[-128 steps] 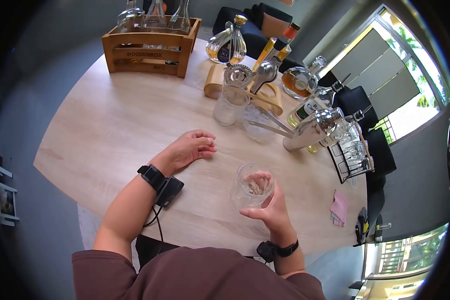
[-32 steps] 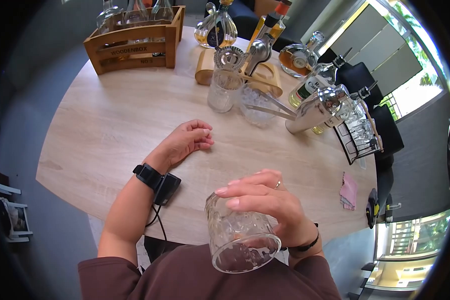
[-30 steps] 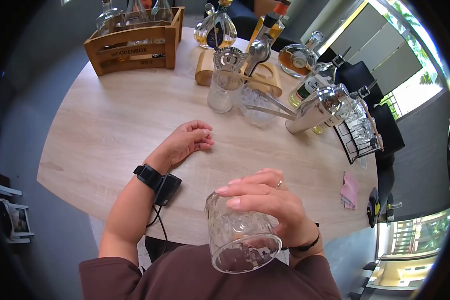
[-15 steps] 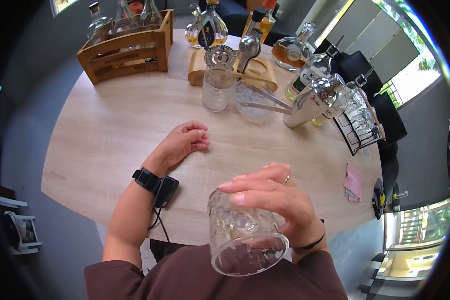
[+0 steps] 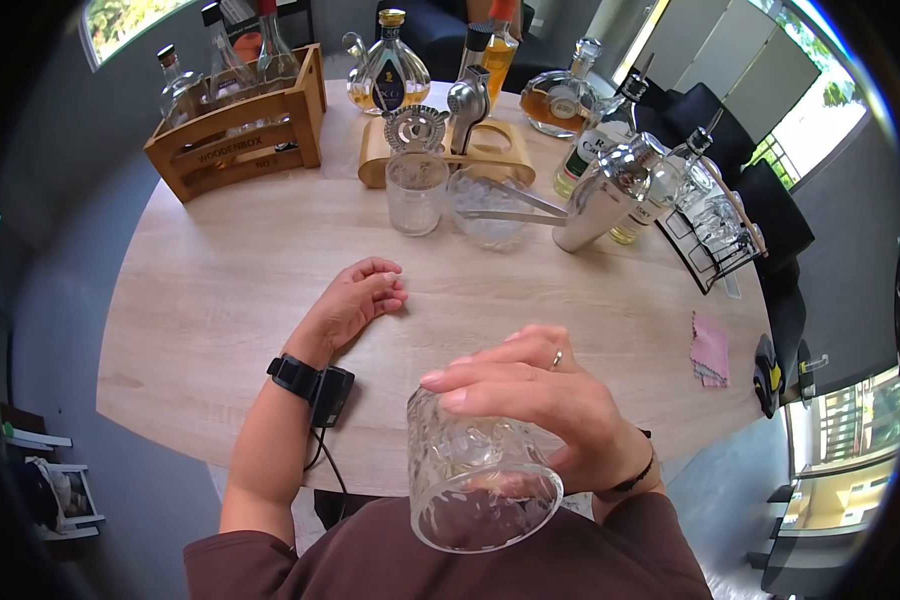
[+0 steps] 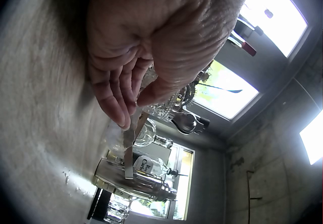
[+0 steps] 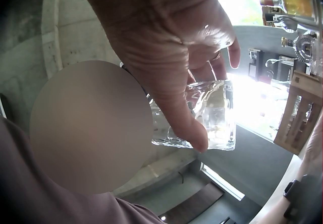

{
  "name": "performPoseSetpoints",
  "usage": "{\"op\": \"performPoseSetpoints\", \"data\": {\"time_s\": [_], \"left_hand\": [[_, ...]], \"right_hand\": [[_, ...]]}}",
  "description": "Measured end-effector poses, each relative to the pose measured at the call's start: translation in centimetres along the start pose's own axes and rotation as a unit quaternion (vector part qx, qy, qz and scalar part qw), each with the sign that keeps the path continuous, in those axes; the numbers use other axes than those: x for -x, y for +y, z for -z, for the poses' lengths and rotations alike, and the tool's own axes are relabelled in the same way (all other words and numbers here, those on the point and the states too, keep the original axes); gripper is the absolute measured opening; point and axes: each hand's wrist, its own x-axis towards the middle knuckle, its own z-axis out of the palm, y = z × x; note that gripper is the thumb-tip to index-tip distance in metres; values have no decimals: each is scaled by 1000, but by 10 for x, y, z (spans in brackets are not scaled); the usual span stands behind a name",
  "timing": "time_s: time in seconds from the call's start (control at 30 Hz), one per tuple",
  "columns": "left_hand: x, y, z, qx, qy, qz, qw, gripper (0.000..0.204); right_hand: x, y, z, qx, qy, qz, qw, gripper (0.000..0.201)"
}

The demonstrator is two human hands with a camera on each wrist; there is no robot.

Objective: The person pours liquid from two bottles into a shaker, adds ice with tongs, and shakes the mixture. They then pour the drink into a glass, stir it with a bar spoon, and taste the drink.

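Observation:
My right hand (image 5: 570, 405) grips a clear tumbler (image 5: 470, 450) with a dimpled wall, close in front of my chest in the head view. The glass is tipped, its open rim facing back toward me. In the right wrist view the thumb and fingers wrap around the same tumbler (image 7: 217, 118), its thick base pointing away from a blurred round patch at the wearer's head. My left hand (image 5: 355, 300) rests on the wooden table (image 5: 220, 300) with loosely curled fingers. Nothing is held in it, as the left wrist view of that hand (image 6: 146, 42) shows too.
A mixing glass (image 5: 417, 200) with a strainer (image 5: 415, 130) stands beside an ice bowl (image 5: 490, 225) crossed by tongs (image 5: 515, 215). Right of these are a shaker (image 5: 605, 195) and several bottles. A wooden crate (image 5: 240, 135) sits back left; a pink cloth (image 5: 710, 345) lies right.
Since the oldest frame, my right hand has lifted the tumbler from low over the table and tipped it toward me. It stays tipped over the last second. My left hand stays resting.

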Motion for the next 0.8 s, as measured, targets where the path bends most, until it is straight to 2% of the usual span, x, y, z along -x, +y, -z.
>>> {"op": "performPoseSetpoints", "data": {"time_s": [0.43, 0.5, 0.53, 0.6, 0.63, 0.7, 0.73, 0.8], "left_hand": [[1, 0, -1, 4, -3, -2, 1000, 17], [2, 0, -1, 6, -2, -5, 1000, 17], [2, 1, -2, 6, -3, -6, 1000, 17], [2, 0, -2, 7, -2, -7, 1000, 17], [2, 0, -2, 4, -5, -4, 1000, 17], [1, -1, 0, 7, -7, -8, 1000, 17], [1, -2, 1, 7, -11, -11, 1000, 17], [1, -3, 2, 11, -13, -11, 1000, 17]], "right_hand": [[0, 1, 4, 35, -17, -12, 999, 67], [2, 1, 3, 110, -47, -62, 991, 72], [3, 3, 3, 110, -51, -59, 991, 72], [4, 10, 1, 118, -132, -98, 979, 79], [2, 14, 0, 117, -136, -97, 979, 79], [-4, 22, -4, 19, -148, -90, 985, 82], [-4, 25, -10, 18, -150, -88, 985, 82], [-4, 30, -21, -25, -33, -104, 994, 84]]}}
